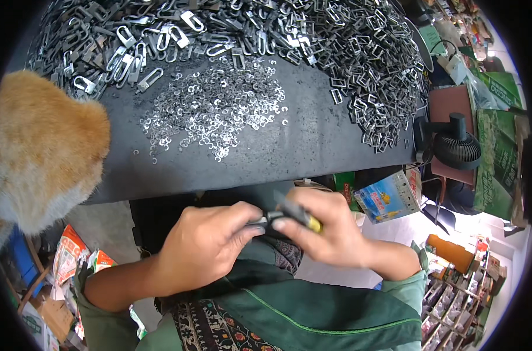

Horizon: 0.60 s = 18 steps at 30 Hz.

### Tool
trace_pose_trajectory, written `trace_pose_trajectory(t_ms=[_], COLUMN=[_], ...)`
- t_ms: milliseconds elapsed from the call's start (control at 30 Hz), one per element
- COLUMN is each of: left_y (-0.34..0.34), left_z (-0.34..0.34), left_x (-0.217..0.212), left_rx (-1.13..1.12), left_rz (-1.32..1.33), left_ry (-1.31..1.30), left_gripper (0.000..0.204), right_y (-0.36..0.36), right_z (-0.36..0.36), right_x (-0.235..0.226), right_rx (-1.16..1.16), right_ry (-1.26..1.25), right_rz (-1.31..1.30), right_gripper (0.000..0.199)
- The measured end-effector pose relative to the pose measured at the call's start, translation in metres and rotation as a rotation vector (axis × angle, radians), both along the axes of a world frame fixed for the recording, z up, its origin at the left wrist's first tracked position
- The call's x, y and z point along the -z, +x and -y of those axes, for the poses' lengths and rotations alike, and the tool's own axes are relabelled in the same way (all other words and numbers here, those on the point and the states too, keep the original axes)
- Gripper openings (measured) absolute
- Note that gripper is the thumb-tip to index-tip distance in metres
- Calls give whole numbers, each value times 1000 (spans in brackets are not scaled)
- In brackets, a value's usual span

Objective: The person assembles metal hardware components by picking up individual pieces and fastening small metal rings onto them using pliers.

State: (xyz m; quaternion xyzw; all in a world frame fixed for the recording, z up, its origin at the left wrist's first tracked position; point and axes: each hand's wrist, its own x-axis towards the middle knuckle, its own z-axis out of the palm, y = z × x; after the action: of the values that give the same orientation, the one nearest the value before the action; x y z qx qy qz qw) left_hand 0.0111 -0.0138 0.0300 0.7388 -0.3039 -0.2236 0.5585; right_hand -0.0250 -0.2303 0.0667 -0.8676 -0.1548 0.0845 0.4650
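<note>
Above my lap, just off the near edge of the table [301, 140], my two hands meet. My left hand [204, 240] is closed, thumb and fingers pinching a small dark metal piece [258, 223]. In my right hand [333, 234] is a dark hand tool with a yellow part on its grip [314, 224]; its exact kind is blurred and partly covered by the fingers. The tool's front end meets the metal piece between the hands. On the table beyond lies a spread of small C-shaped metal clips [219, 108].
Long metal loop pieces [125, 58] cover the table's far left, rectangular metal frames [380, 76] its far right. An orange-and-white furry animal [49, 140] sits at the left edge. A small black fan [456, 149] and a picture-printed box [386, 198] are at the right.
</note>
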Motion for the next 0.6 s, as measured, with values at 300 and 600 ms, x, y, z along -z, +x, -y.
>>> trace_pose_trajectory(t_ms=[300, 600], left_y=[-18, -13], left_z=[-6, -2], left_x=[18, 20], left_rx=[-128, -116], left_rz=[-934, -653], left_ry=[-254, -242], left_gripper=[23, 16], right_y=[58, 74], right_z=[46, 38], right_x=[7, 1], right_rx=[149, 49], right_ry=[-843, -946], right_rz=[355, 309], right_gripper=[29, 24])
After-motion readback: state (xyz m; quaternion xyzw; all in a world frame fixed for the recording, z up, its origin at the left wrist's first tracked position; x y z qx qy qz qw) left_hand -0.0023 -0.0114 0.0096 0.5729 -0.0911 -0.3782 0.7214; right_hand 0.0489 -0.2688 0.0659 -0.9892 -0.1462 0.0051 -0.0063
